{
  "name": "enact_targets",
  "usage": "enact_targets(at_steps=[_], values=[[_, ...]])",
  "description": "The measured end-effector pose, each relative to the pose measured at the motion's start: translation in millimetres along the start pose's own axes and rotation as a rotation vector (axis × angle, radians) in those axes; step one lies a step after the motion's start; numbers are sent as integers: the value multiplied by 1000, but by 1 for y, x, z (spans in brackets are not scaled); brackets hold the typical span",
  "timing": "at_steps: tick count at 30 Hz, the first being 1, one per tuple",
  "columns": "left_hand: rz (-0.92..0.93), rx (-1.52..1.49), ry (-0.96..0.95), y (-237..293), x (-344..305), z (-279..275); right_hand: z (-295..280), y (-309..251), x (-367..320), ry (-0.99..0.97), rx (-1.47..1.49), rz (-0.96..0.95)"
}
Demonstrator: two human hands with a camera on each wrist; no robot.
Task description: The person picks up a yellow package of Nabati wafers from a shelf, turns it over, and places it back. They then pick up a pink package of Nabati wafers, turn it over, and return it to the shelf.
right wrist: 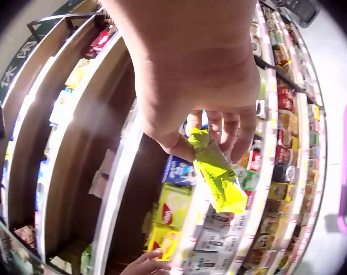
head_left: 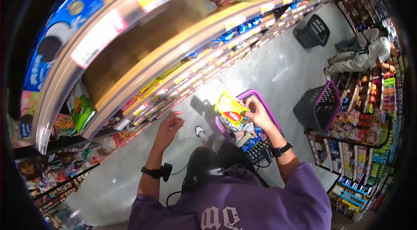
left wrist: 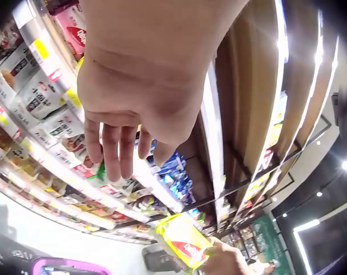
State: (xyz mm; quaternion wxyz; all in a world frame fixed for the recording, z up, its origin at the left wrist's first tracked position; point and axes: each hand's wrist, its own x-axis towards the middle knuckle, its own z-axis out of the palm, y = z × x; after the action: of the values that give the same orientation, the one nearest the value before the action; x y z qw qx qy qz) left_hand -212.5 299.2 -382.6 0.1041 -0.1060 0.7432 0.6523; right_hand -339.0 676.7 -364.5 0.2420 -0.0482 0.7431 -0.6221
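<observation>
My right hand (head_left: 257, 113) pinches a yellow-green snack packet (head_left: 230, 107) with a red oval label by one edge. In the head view the packet overlaps the purple-rimmed shopping basket (head_left: 270, 115), where several packages (head_left: 249, 136) lie. The right wrist view shows the packet (right wrist: 219, 177) between thumb and fingers, seen nearly edge-on. My left hand (head_left: 169, 126) is held out with loosely bent fingers and nothing in it, beside the shelves. From the left wrist, the same hand (left wrist: 136, 114) hangs in front of the shelf of packets.
Curved-looking shelves (head_left: 160, 47) of snacks run along the left. Similar yellow packets (right wrist: 172, 209) sit on one shelf. Another purple-rimmed basket (head_left: 319, 104) and a dark basket (head_left: 313, 30) stand on the grey floor (head_left: 278, 63). A person in light clothes (head_left: 369, 54) bends at the right-hand shelves.
</observation>
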Motion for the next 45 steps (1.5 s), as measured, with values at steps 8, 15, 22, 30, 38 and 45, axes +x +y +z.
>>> enact_targets(at_steps=[8, 15, 22, 30, 38, 45], values=[[119, -139, -165, 59, -15, 6, 88, -86, -10, -344, 387, 40], [165, 60, 85, 51, -74, -33, 149, -120, -17, -555, -16, 1], [305, 156, 202, 69, -111, -63, 215, -146, -18, -662, -238, -215], [238, -152, 426, 46, -160, -75, 274, -163, -4, -706, -200, -122], [116, -483, 512, 11, -188, -57, 289, -142, 0, -881, -84, 55], [163, -680, 375, 15, -170, -22, 238, -141, -24, -882, -252, 15]])
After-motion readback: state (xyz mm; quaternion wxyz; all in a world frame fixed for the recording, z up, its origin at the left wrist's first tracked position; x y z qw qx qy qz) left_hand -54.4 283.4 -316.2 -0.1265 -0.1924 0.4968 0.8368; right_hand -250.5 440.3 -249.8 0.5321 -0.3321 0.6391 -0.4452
